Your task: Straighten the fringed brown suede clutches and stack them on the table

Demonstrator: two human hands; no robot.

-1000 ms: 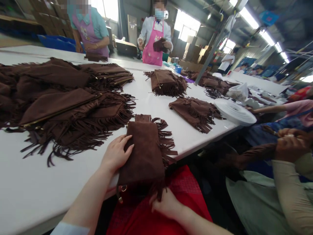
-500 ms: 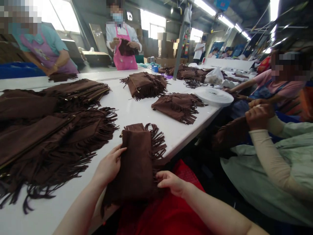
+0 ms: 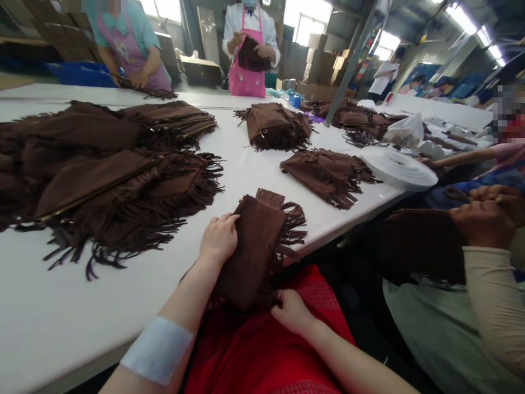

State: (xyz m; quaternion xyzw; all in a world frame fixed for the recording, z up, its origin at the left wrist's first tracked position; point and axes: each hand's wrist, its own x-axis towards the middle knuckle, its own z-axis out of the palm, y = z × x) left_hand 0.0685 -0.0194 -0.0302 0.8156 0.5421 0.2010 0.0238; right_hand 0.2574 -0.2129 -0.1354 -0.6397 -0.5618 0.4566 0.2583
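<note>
A dark brown fringed pouch lies over the near table edge and hangs toward my lap, its fringe spread on the right. My left hand grips its left side near the top, thumb and fingers closed on the fabric. Low on the right, my right hand is closed in a pinch at the pouch's lower corner, by the fringe. What exactly lies between those fingertips is dark and partly hidden. A white patch covers part of my left forearm.
Brown fringed pouches are heaped on the left of the white table. Two smaller piles lie farther back, near a white tape roll. A metal post rises behind. At right, a co-worker's hands hold brown fabric.
The view has swung left and down, so things sit farther right. My right hand has gone from partly open fingers beside the fringe to a pinch at the pouch's lower corner.
</note>
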